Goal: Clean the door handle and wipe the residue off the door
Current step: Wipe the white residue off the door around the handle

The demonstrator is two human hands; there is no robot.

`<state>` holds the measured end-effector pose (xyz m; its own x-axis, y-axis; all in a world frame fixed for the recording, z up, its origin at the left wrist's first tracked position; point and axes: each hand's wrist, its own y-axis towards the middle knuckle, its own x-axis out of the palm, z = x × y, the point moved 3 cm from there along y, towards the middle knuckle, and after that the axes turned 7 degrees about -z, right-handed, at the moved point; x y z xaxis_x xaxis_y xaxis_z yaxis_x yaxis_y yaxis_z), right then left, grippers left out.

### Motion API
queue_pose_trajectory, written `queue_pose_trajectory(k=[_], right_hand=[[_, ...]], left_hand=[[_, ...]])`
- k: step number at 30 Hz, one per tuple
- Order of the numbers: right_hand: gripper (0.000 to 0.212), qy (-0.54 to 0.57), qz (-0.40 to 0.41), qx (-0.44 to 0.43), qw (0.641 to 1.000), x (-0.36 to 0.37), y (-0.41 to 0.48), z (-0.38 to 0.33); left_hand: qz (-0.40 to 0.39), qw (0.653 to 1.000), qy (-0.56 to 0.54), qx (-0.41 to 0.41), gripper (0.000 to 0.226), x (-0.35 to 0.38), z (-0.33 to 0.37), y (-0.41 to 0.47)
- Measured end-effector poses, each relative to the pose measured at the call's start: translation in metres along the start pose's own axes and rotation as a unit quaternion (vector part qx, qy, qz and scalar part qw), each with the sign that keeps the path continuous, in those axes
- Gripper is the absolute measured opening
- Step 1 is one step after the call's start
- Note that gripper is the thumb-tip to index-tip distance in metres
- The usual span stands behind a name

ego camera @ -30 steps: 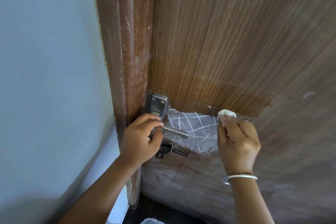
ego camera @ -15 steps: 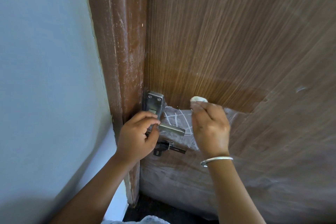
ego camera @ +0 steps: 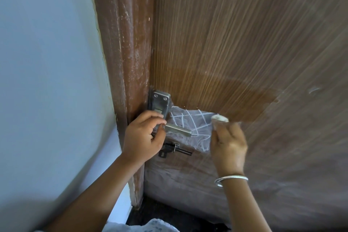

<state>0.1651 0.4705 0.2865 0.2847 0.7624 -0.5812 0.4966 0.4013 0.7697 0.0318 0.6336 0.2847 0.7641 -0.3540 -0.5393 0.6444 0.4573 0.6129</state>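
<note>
- At the latch edge of the door (ego camera: 244,43), head view: a brushed-metal door handle (ego camera: 178,130) sticks out rightward from a lock plate (ego camera: 160,102) held by two screws at the top.
- Left hand (ego camera: 145,137): fingers curled, forefinger over the plate's lower end, thumb under the lever's pivot end. It grips the handle at its base; the lever's free end is bare.
- Right hand (ego camera: 228,145): motion-blurred, fingers bunched, pinching a small white wad (ego camera: 220,118) at the fingertips. The wad is pressed to the door face, right of the lever tip and apart from it.
- Residue patch (ego camera: 190,120): grey film with crossing white lines, on the door between the lock plate and the wad, behind the lever.
- Above the patch: a darker, glossier brown area (ego camera: 216,90) with a ragged right edge.
- Below the handle: a black key (ego camera: 175,149) or latch piece pokes out; I cannot tell which.
- Lower door: hazy greyish film (ego camera: 188,181) spreads across the panel.
- Silver bangle (ego camera: 230,179) on the right wrist.
- Door frame (ego camera: 124,43): brown, speckled with pale marks, butts against a pale blue wall (ego camera: 47,62) on the left.
- Bottom edge: dark floor (ego camera: 169,214), a bit of pale patterned fabric (ego camera: 150,226).
</note>
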Motion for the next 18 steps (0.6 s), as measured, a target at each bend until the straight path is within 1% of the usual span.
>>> queue_pose_trajectory(k=[1, 2, 4, 7, 9, 10, 12, 15, 18], right_hand=[[0.02, -0.004, -0.024, -0.015, 1.0, 0.005, -0.003, -0.004], [0.019, -0.002, -0.025, -0.02, 0.999, 0.006, -0.003, -0.003], [0.016, 0.016, 0.022, 0.01, 1.0, -0.003, -0.001, 0.01], [0.013, 0.036, 0.122, 0.092, 0.988, -0.026, 0.002, 0.036], [0.01, 0.042, 0.157, 0.118, 0.98, -0.03, 0.002, 0.041], [0.009, 0.044, 0.16, 0.114, 0.98, -0.028, 0.002, 0.038], [0.009, 0.053, 0.138, 0.081, 0.986, -0.019, 0.004, 0.024], [0.011, 0.073, 0.043, 0.017, 0.996, 0.003, 0.011, -0.009], [0.018, 0.052, -0.036, -0.06, 0.996, 0.019, 0.021, -0.036]], left_hand=[[-0.004, 1.0, 0.002, 0.001, 0.024, -0.001, 0.0, 0.0], [-0.007, 1.0, 0.004, 0.002, 0.024, -0.001, -0.001, 0.0], [-0.012, 1.0, 0.006, 0.003, 0.025, -0.002, -0.001, 0.0], [-0.006, 1.0, 0.007, 0.005, 0.024, -0.002, -0.001, 0.0], [0.002, 1.0, 0.008, 0.003, 0.024, -0.001, -0.001, 0.001], [0.004, 1.0, 0.008, 0.002, 0.024, 0.0, -0.001, 0.001], [0.006, 1.0, 0.009, 0.0, 0.025, 0.0, -0.001, 0.002], [0.005, 1.0, 0.012, -0.001, 0.026, 0.0, 0.001, 0.002], [-0.003, 1.0, 0.008, -0.005, 0.027, -0.001, 0.001, 0.001]])
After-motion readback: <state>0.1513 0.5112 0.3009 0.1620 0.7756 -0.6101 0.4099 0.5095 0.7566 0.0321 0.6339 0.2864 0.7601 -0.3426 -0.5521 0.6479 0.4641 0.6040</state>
